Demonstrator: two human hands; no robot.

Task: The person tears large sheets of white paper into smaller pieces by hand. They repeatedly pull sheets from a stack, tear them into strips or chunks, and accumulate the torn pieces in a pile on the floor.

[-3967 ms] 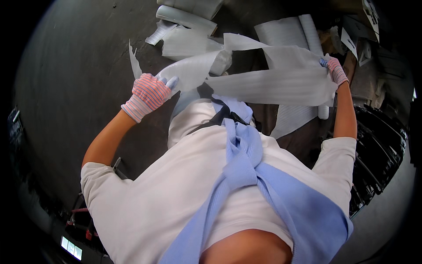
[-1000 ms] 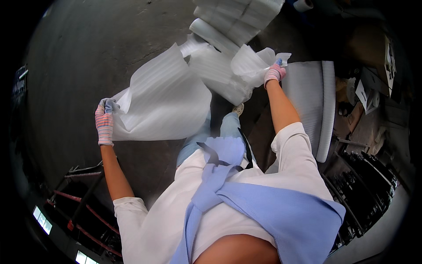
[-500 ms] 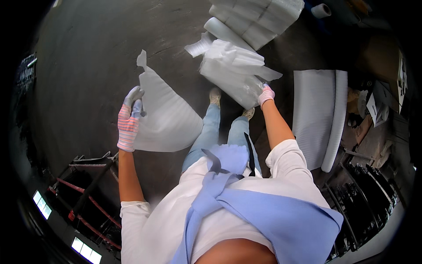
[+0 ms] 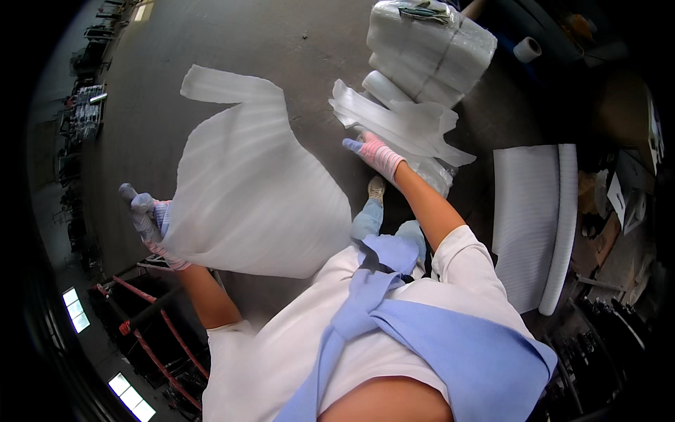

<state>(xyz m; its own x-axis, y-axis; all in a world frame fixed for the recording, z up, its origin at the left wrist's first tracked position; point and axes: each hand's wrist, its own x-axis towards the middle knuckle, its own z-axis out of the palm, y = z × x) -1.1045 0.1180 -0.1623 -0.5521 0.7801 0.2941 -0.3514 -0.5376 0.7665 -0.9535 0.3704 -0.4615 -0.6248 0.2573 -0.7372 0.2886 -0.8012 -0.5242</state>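
Left hand: at the left edge of the white sheet
White sheet: between the hands, opened wider than half a second ago
Right hand: shifted leftward, now at the crumpled foam
Grip: I cannot quite tell whether either hand pinches anything
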